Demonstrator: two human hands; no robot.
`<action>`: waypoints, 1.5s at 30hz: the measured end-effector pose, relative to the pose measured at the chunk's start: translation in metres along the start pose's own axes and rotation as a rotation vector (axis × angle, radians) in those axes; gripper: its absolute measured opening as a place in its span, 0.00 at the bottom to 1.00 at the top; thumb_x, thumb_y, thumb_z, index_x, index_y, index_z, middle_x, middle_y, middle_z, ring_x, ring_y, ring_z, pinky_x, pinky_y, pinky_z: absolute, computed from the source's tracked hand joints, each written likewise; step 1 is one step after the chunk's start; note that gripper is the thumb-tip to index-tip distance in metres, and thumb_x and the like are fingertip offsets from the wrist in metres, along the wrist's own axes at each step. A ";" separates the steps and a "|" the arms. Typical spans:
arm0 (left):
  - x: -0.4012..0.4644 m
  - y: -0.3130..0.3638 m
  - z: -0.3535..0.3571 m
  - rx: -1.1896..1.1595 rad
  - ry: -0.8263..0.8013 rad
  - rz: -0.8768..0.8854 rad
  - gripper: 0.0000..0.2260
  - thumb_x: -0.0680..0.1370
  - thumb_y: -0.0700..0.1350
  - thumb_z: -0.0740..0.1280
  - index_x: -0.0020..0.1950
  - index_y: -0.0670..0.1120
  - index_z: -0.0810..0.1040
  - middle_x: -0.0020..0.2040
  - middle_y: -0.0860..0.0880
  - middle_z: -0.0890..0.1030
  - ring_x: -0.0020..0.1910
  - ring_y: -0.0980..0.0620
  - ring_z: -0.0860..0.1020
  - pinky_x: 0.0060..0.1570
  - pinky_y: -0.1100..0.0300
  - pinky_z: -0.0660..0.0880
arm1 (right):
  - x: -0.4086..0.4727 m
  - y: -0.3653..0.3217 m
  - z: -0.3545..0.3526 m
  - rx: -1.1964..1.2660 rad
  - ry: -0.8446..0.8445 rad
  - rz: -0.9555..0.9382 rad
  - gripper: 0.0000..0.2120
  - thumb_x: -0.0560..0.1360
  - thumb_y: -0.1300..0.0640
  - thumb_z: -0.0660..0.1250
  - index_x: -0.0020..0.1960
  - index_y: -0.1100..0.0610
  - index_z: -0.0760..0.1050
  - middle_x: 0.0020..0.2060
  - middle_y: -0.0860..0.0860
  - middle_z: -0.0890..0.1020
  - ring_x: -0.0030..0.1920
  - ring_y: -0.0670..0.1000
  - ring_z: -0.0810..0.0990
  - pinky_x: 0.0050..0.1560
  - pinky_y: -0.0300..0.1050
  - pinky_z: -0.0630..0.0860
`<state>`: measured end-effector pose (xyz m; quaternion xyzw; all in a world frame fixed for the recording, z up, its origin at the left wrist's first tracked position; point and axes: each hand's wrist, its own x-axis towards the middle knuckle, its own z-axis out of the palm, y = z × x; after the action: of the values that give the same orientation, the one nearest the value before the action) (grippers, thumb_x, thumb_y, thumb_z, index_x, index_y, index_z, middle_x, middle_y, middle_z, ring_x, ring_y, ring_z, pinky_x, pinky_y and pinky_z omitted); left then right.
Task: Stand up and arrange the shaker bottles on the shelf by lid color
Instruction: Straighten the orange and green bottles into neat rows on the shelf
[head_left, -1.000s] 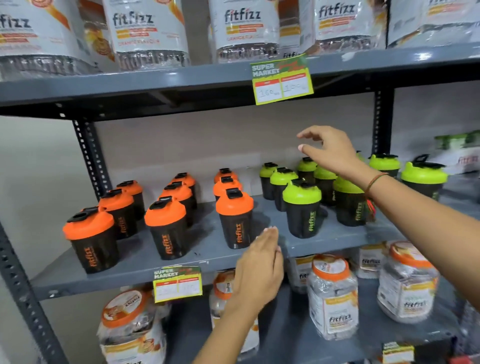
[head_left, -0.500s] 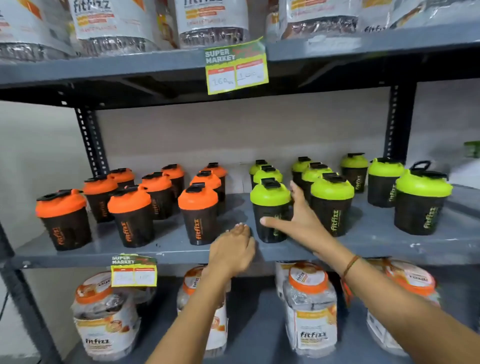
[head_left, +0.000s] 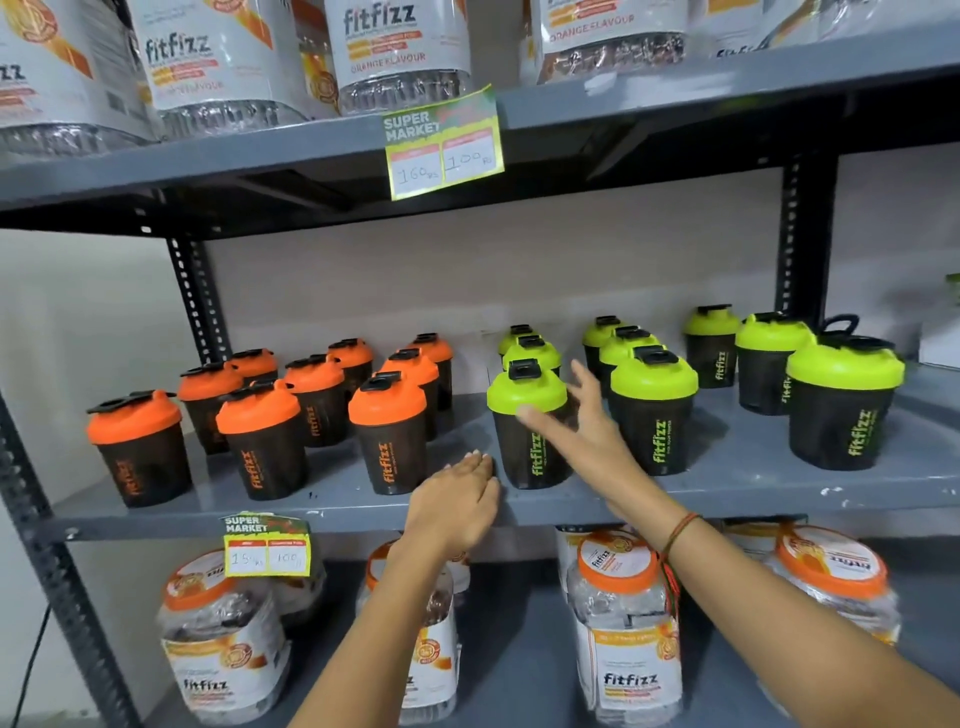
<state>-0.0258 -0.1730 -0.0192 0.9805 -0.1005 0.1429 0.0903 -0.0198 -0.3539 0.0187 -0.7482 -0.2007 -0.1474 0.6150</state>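
Black shaker bottles stand upright on the grey middle shelf (head_left: 727, 483). Several with orange lids (head_left: 387, 402) fill the left half; several with green lids (head_left: 653, 376) fill the right half. My right hand (head_left: 582, 434) is open, its thumb across the front green-lidded shaker (head_left: 524, 441) and its fingers spread beside that bottle's right side. My left hand (head_left: 457, 501) lies flat with fingers together on the shelf's front edge, between the front orange-lidded shaker and that green one, holding nothing.
Clear fitfizz jars (head_left: 628, 629) with orange lids stand on the shelf below, and larger jars (head_left: 400, 52) on the shelf above. Price tags (head_left: 444, 143) hang from the shelf edges. A slotted upright post (head_left: 195, 296) rises at the left, a wall behind.
My right hand dropped from above the rear green lids to the front green-lidded shaker. My left hand rose to the shelf's front edge. The camera shifted, the bottles kept their places.
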 end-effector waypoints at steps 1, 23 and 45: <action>0.000 0.000 0.000 0.000 -0.002 0.003 0.23 0.81 0.49 0.48 0.75 0.43 0.59 0.77 0.46 0.60 0.76 0.53 0.56 0.74 0.58 0.52 | 0.004 -0.010 -0.001 0.104 0.052 -0.029 0.50 0.66 0.31 0.71 0.80 0.46 0.53 0.74 0.46 0.67 0.73 0.45 0.66 0.70 0.44 0.64; 0.001 -0.007 0.008 0.027 0.135 0.056 0.39 0.69 0.58 0.34 0.75 0.46 0.62 0.76 0.48 0.62 0.75 0.54 0.59 0.74 0.59 0.53 | 0.189 -0.041 0.006 -1.131 -0.399 0.238 0.39 0.74 0.51 0.72 0.79 0.60 0.58 0.76 0.57 0.66 0.72 0.59 0.70 0.61 0.47 0.71; 0.002 -0.005 0.009 0.068 0.103 0.048 0.34 0.73 0.56 0.38 0.74 0.46 0.62 0.76 0.47 0.63 0.75 0.53 0.60 0.74 0.57 0.55 | 0.158 -0.081 -0.048 -0.524 0.043 -0.046 0.27 0.71 0.48 0.75 0.68 0.52 0.74 0.63 0.55 0.77 0.54 0.53 0.79 0.49 0.43 0.76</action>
<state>-0.0205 -0.1705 -0.0280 0.9716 -0.1140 0.1988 0.0583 0.0804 -0.3690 0.1719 -0.8739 -0.1596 -0.2243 0.4007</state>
